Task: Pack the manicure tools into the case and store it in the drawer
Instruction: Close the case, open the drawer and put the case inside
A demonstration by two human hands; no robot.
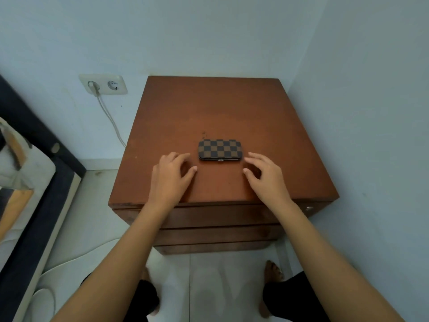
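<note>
One checkered case (219,149) lies closed near the front edge of one wooden counter (209,108), two hands flank it, and three drawer fronts (216,219) stack below.

No readable text, label, brand or number shows anywhere.

case (220,149) on nightstand (209,112) | left hand (170,174) left of it | right hand (267,174) right

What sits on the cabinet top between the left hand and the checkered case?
Nothing: in the head view only a short bare strip of the cabinet top separates the left hand from the closed case.
</note>
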